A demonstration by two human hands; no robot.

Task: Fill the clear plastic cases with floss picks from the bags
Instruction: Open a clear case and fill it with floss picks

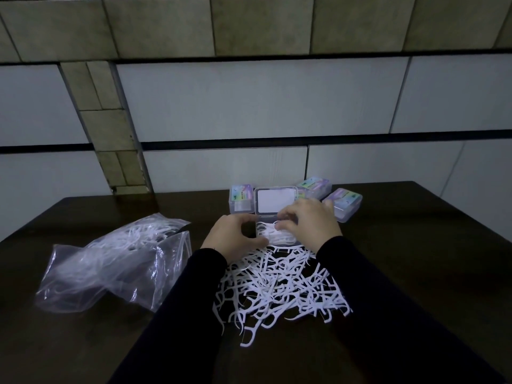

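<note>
**Two hands at the open case, picks piled in front**

In the middle of the frame, an open clear case [273, 231] on the dark counter [415, 245], lid [275, 202] standing up behind it with a white label inside. Already partly full of white floss picks [274, 234].

Left hand [231, 231] against the left side of the case, fingers curled round its edge, thumb low near the front corner. Grip closed on the case, as far as the dim light shows.

Right hand [310, 221] over the right part of the case, fingers bent down and pinching a few of the floss picks there. Black sleeves [388, 300] on both arms, reaching down to the bottom of the frame.

Just below the case, between the two arms, a big loose pile of picks [279, 284] spread flat on the counter, some touching the front of the case.

At the left of the frame, a crumpled clear bag [110, 273] lying on its side, mouth open toward the upper right, with more white picks inside.

Behind the open case, three closed cases [343, 203] with colourful labels: one to the left of the lid, two to its right, all close together.

Grey and tan tiled wall [249, 101] filling the top half.
</note>
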